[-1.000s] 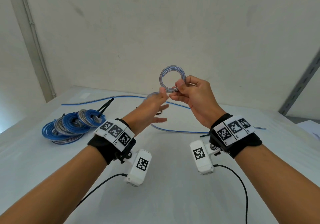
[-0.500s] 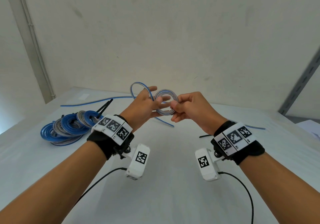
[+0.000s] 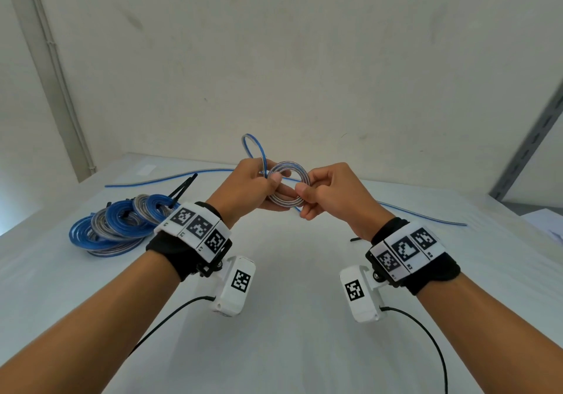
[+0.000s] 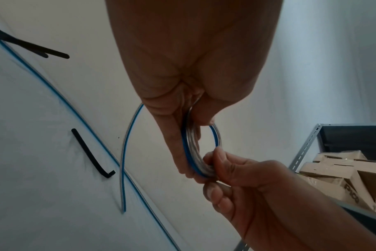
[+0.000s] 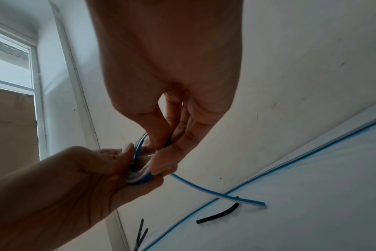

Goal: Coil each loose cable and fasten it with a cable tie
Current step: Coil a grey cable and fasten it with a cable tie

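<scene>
The white table [image 3: 289, 317] is the landmark for all positions. Above its near-centre, both hands hold a small round coil of blue-and-clear flat cable [image 3: 288, 187] in the air. The left hand [image 3: 248, 188] has its thumb and curled fingers closed on the coil's left side. The right hand [image 3: 330, 191] pinches the coil's right side between thumb and bent fingers. One open loop of the same cable [image 3: 254, 152] rises behind the left hand, not yet laid onto the coil. The free tail [image 5: 219, 193] hangs below the hands toward the table and ends in a cut tip.

A short black cable tie [image 4: 90, 154] lies on the table under the hands. At the table's left side sits a pile of finished blue and grey cable coils [image 3: 118, 226], with more black ties [image 3: 182, 188] sticking out beside it. Farther back, a long loose blue cable [image 3: 170, 178] lies across the table's far part.

Judged progress: several cables are done. The coil in hand is nearly wound, with the last loop and tail remaining. It carries no visible tie. At least one loose cable is untouched.
</scene>
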